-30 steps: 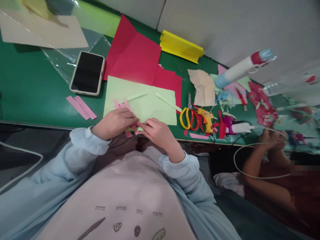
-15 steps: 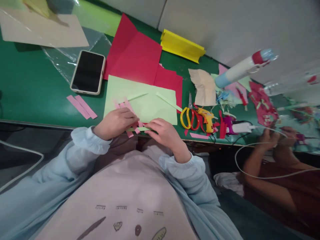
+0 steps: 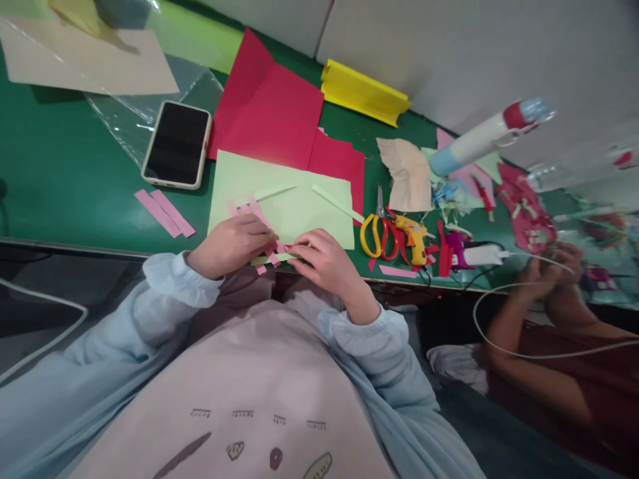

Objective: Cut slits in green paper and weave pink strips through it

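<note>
Pink paper strips (image 3: 257, 209) lie crossed with light green strips near the front edge of a pale green sheet (image 3: 299, 206). My left hand (image 3: 234, 245) rests over the crossed strips, fingers together, pressing on them. On the other side my right hand (image 3: 324, 261) pinches the end of a light green strip (image 3: 283, 257) between thumb and fingers. Short pink ends stick out past the table edge below my left fingertips. Two loose green strips lie on the sheet, one of them (image 3: 337, 203) at its right side.
A phone (image 3: 177, 145) and two pink strips (image 3: 164, 213) lie left. Red paper (image 3: 272, 100) is behind the sheet. Scissors (image 3: 379, 229), a yellow glue gun (image 3: 412, 236) and a bottle (image 3: 479, 138) stand or lie right. Another person's hands (image 3: 554, 269) are at far right.
My right hand has shifted slightly up, along with the green strip's end. The pink ends below my left hand show less. The other person's hands have moved a little.
</note>
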`<state>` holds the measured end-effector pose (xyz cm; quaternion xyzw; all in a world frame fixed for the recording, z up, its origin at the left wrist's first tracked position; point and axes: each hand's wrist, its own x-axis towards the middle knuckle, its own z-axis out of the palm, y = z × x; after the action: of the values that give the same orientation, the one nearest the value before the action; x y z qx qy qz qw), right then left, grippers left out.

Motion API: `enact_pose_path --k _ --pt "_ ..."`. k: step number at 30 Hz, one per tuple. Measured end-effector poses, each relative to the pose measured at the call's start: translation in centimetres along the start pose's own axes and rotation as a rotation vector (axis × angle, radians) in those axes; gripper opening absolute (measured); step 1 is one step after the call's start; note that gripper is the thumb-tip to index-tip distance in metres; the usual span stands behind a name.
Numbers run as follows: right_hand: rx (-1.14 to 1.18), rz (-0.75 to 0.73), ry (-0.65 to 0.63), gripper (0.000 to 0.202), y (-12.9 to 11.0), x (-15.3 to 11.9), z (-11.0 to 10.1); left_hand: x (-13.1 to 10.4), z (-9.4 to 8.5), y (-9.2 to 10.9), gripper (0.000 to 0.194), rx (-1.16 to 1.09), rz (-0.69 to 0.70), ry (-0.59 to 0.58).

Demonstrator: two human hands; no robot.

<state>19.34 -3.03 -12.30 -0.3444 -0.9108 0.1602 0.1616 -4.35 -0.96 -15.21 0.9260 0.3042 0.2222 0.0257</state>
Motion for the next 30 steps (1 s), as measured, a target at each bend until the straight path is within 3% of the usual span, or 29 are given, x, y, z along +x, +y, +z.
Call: enact_pose_path --k 14,23,30 --pt "-0.064 -0.023 -0.054 0.029 -0.1 -0.3 0.3 -0.1 0.1 -0.1 0.027 -0.019 -0.009 -0.003" --pt "-0.084 -0.008 -0.021 0.026 0.9 -1.9 -0.5 -0.1 0.1 0.0 0.025 0.034 0.037 0.023" --pt "-0.073 0.009 -0.076 0.022 1.9 -1.7 -0.9 0.0 -0.1 0.0 0.027 0.032 0.025 0.006"
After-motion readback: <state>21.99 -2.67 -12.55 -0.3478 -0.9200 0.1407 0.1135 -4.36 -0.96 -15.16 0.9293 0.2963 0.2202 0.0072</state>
